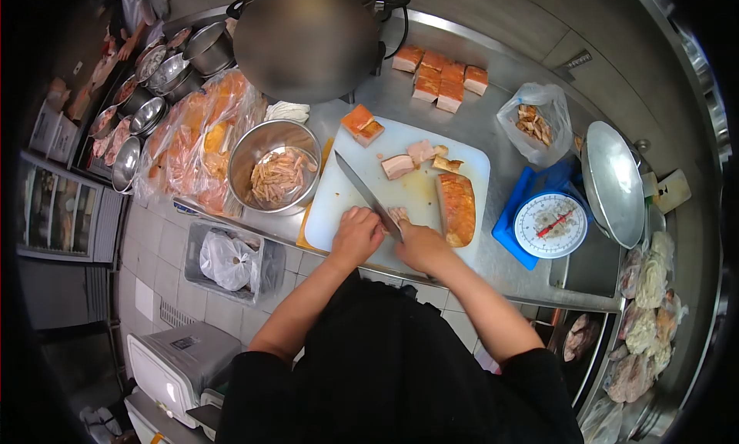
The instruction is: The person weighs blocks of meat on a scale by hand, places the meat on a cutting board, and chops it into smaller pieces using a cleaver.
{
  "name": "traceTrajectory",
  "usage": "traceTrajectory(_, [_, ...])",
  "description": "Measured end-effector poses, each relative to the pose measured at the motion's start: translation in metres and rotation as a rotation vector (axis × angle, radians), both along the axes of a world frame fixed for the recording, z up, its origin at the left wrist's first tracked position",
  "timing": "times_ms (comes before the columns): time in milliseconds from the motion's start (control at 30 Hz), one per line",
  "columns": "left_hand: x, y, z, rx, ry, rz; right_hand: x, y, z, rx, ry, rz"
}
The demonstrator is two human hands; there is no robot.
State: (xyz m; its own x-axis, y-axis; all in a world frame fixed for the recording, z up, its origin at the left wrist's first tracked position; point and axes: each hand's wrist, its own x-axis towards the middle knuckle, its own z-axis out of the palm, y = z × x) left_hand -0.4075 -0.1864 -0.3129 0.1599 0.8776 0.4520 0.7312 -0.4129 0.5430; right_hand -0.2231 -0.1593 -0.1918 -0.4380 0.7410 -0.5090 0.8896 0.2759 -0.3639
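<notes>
My right hand (423, 249) is wrapped round the handle of a knife (362, 184), its long blade slanting up and left across a white cutting board (331, 213). My left hand (358, 236) rests near the board's front edge, left of the blade. Its fingers are curled, and what they hold, if anything, is hidden. A small bit of meat (398, 213) shows just right of the blade. On the board lie a long roasted pork slab (457, 210) with browned skin, pale cut pork pieces (398, 166) and a browned pork block (362, 125) at the back left corner.
Left of the board stands a steel pot (240, 163) containing meat strips (282, 176). Bagged meat (204, 140) lies beyond it. Several pork blocks (440, 76) sit behind the board. At right are a dial scale (550, 224) and a plastic bag (556, 98) of meat scraps.
</notes>
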Motion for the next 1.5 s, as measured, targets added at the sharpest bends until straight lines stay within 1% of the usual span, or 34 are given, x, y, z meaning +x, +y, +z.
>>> traceTrajectory(67, [0.002,-0.001,0.002,0.005,0.008,-0.003,-0.006,0.0,-0.026,0.094,0.137,-0.069])
traceTrajectory(100, [0.0,-0.002,0.004,0.003,-0.016,-0.017,-0.007,0.006,-0.017,0.096,0.138,-0.067])
traceTrajectory(167, [-0.004,-0.004,0.007,0.002,-0.033,-0.035,-0.009,0.02,0.018,-0.129,0.075,-0.086])
traceTrajectory(200, [-0.004,-0.004,0.006,0.012,-0.025,-0.035,-0.006,0.018,0.024,-0.119,0.059,-0.062])
traceTrajectory(233, [-0.005,-0.006,0.004,0.014,-0.019,-0.032,-0.006,0.011,0.016,-0.125,0.056,-0.058])
traceTrajectory(300, [-0.004,-0.006,0.001,-0.003,-0.013,-0.022,-0.006,-0.004,-0.018,-0.012,0.073,-0.101])
traceTrajectory(333, [-0.003,-0.006,0.001,-0.015,-0.002,-0.024,-0.011,-0.007,-0.029,0.065,0.197,-0.163])
traceTrajectory(367, [-0.002,-0.005,0.001,-0.008,-0.003,-0.026,-0.006,-0.001,-0.034,0.072,0.197,-0.165])
traceTrajectory(433, [-0.003,-0.007,0.003,-0.025,-0.001,-0.017,-0.002,0.008,-0.023,-0.023,0.262,-0.177])
traceTrajectory(467, [-0.004,-0.007,0.005,-0.016,0.002,-0.022,0.004,0.007,-0.016,-0.013,0.266,-0.181])
traceTrajectory(533, [-0.005,-0.01,0.009,-0.077,-0.021,-0.032,0.024,-0.006,-0.004,0.073,0.357,-0.29])
traceTrajectory(567, [-0.005,-0.01,0.008,-0.077,-0.019,-0.037,0.039,-0.015,0.004,0.091,0.35,-0.325])
traceTrajectory(600, [-0.005,-0.009,0.005,-0.059,-0.102,-0.015,0.055,-0.025,0.014,0.111,0.343,-0.361])
traceTrajectory(633, [-0.003,-0.008,0.004,-0.041,-0.185,0.007,0.07,-0.036,0.028,-0.023,0.402,-0.455])
traceTrajectory(667, [-0.001,-0.006,0.005,-0.04,-0.184,0.004,0.083,-0.047,0.037,-0.158,0.46,-0.548])
traceTrajectory(700, [0.001,-0.004,0.006,-0.047,-0.195,0.046,0.097,-0.058,0.029,-0.156,0.462,-0.551])
traceTrajectory(767, [0.011,0.004,0.007,-0.059,-0.203,0.082,0.119,-0.082,0.002,-0.436,0.512,-0.742])
traceTrajectory(800, [0.02,0.011,0.006,-0.034,-0.198,0.113,0.125,-0.093,-0.009,-0.439,0.514,-0.749])
traceTrajectory(867, [0.036,0.022,0.005,-0.012,-0.188,0.145,0.132,-0.11,-0.027,-0.533,0.604,-0.791])
traceTrajectory(900, [0.042,0.026,0.004,-0.045,-0.122,0.163,0.132,-0.114,-0.031,-0.54,0.606,-0.792])
traceTrajectory(933, [0.049,0.027,0.003,-0.08,-0.055,0.181,0.13,-0.117,-0.035,-0.591,0.663,-0.82])
traceTrajectory(967, [0.054,0.027,0.002,-0.087,-0.049,0.18,0.128,-0.121,-0.04,-0.643,0.723,-0.849])
traceTrajectory(1033, [0.062,0.028,0.005,-0.104,0.02,0.195,0.125,-0.121,-0.057,-0.662,0.736,-0.818])
traceTrajectory(1100, [0.064,0.028,0.004,-0.116,0.022,0.194,0.116,-0.119,-0.068,-0.715,0.761,-0.707])
traceTrajectory(1167, [0.061,0.027,0.003,-0.123,0.029,0.196,0.102,-0.114,-0.074,-0.74,0.778,-0.691])
traceTrajectory(1233, [0.054,0.028,0.001,-0.076,-0.08,0.209,0.089,-0.105,-0.075,-0.715,0.753,-0.564])
traceTrajectory(1267, [0.047,0.028,0.002,-0.068,-0.073,0.214,0.083,-0.102,-0.073,-0.714,0.759,-0.555])
traceTrajectory(1333, [0.03,0.024,0.023,0.002,-0.1,0.291,0.071,-0.096,-0.056,-0.739,0.759,-0.508])
traceTrajectory(1367, [0.016,0.024,0.038,0.077,-0.119,0.309,0.064,-0.091,-0.043,-0.733,0.765,-0.509])
traceTrajectory(1433, [-0.015,0.024,0.079,0.18,-0.191,0.367,0.043,-0.076,-0.002,-0.643,0.713,-0.32])
traceTrajectory(1467, [-0.034,0.03,0.093,0.215,-0.244,0.409,0.035,-0.069,0.01,-0.627,0.684,-0.256])
traceTrajectory(1500, [-0.059,0.039,0.099,0.193,-0.196,0.437,0.029,-0.065,0.021,-0.612,0.688,-0.265])
